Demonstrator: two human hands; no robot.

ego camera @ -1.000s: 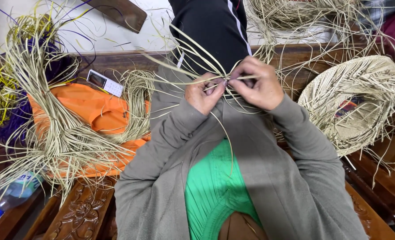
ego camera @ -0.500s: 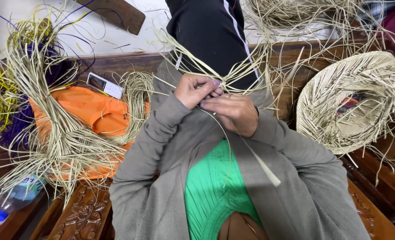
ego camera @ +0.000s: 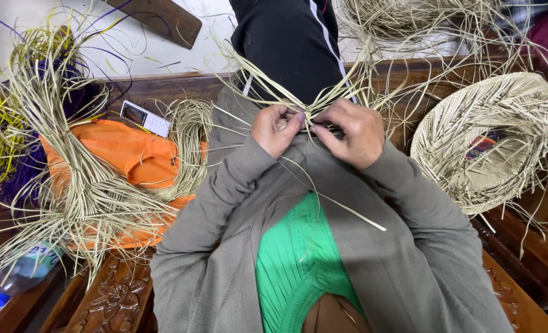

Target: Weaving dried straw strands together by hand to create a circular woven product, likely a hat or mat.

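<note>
The straw strips (ego camera: 314,114) are long, thin and pale yellow, like dry grass. They cross in a small tight bunch between the left hand (ego camera: 275,128) and the right hand (ego camera: 351,132), which both pinch them with their fingertips, and from there the loose ends fan out up and to both sides over the dark lap. One flat strip hangs down and slants to the right across the grey sleeve.

Left hand (ego camera: 275,128) and right hand (ego camera: 352,132) pinch pale straw strands (ego camera: 314,115) together (over black-clad knees).
</note>
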